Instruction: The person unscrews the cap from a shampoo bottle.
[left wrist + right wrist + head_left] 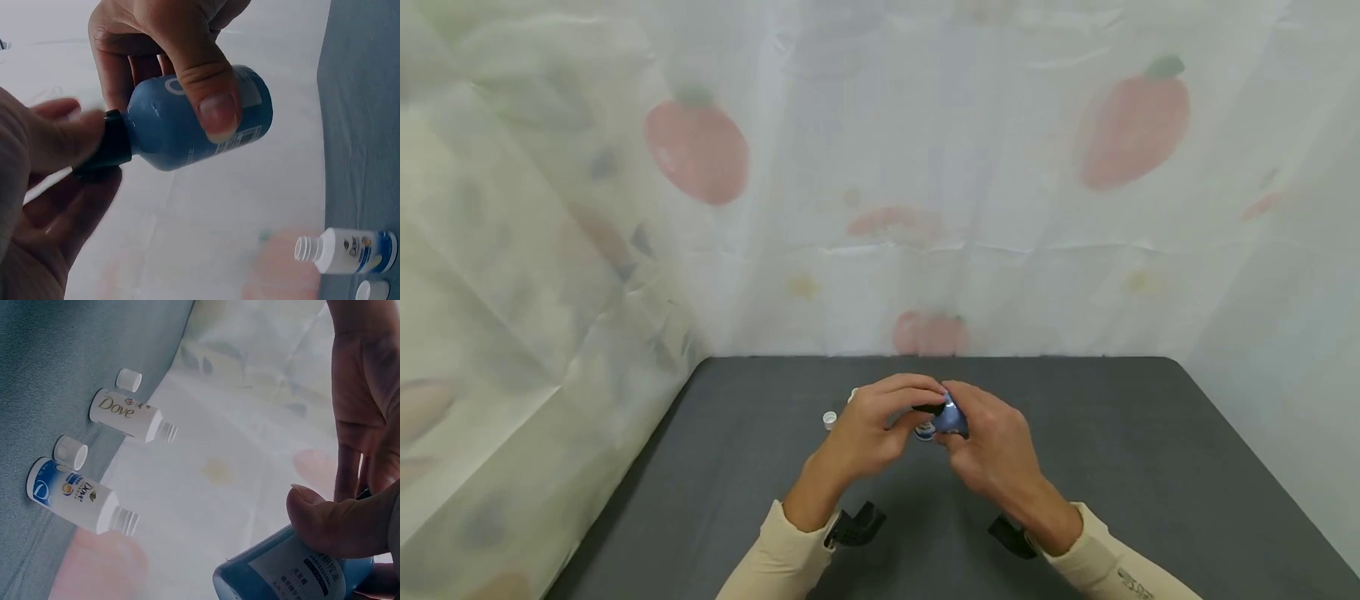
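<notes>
A blue bottle (165, 125) with a black cap (115, 140) is held between both hands above the table, tilted nearly on its side in the left wrist view. My left hand (872, 425) pinches the cap between thumb and fingers. Around the bottle's body curls my right hand (996, 437), its thumb lying across the label side. The cap is still at the bottle's neck. Two white Dove bottles (128, 417) stand uncapped on the table, the nearer one with a blue band (78, 495). Beside each bottle lies a loose white cap (70, 452).
The dark grey table (760, 467) runs back to a pale curtain (1000, 167) with fruit prints, which also hangs along both sides. In the head view the hands partly cover the Dove bottles, and a white cap (829, 420) shows left of them.
</notes>
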A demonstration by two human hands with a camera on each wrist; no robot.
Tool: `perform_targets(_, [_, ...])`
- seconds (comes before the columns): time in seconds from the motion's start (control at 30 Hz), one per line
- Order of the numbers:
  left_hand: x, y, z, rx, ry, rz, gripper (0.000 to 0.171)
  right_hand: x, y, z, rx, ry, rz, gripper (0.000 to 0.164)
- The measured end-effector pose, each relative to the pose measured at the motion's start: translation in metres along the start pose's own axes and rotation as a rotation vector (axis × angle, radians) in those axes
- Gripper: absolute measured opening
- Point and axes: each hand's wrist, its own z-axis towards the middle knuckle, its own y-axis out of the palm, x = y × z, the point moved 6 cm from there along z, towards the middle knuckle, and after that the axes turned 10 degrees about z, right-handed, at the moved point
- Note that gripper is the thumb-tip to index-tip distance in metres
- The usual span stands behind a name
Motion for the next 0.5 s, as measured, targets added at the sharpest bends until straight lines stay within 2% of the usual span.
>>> perform_targets(0.1, [-0.0012,0.0007,0.0002,0.016,-0.036,0.058,0.024,0.0005,0.0001,-0.0007,-0.002,0.005,-0.008,0.057])
perform_targets(0.23, [-0.0028,0.0045,-0.0008,-0.021,-0.099,-0.005,0.037,0.0015,-0.0007,-0.0008,-0.004,0.012,-0.019,0.060])
perform_targets(0.37, [-0.0014,0.0063,-0.0032,-0.032,-0.084,-0.047,0.040,0.0021,-0.0022,-0.0012,0.000,0.015,-0.012,0.061])
perform_targets(0.5, [-0.0019,0.0062,-0.0043,0.041,-0.071,0.024,0.029,0.0024,-0.0023,-0.0031,-0.008,0.025,-0.007,0.058])
